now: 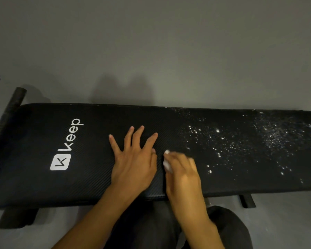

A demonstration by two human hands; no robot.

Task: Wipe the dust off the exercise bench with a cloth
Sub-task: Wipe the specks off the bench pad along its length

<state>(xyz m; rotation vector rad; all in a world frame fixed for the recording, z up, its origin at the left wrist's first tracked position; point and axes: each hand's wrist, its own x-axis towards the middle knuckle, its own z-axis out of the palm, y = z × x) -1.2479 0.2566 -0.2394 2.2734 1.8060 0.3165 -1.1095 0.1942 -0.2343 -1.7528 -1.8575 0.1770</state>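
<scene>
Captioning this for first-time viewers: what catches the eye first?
White dust specks scattered over the right half of the black exercise bench stand out most. Next, the white Keep logo near its left end. At the middle, the left hand lies flat while the right hand holds a white cloth.

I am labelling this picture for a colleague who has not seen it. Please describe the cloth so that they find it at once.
A long black exercise bench lies across the picture; near its middle rest the left hand and, nearer the white dust, the right hand. The cloth is the small solid white piece held under the right hand, unlike the scattered dust specks.
</scene>
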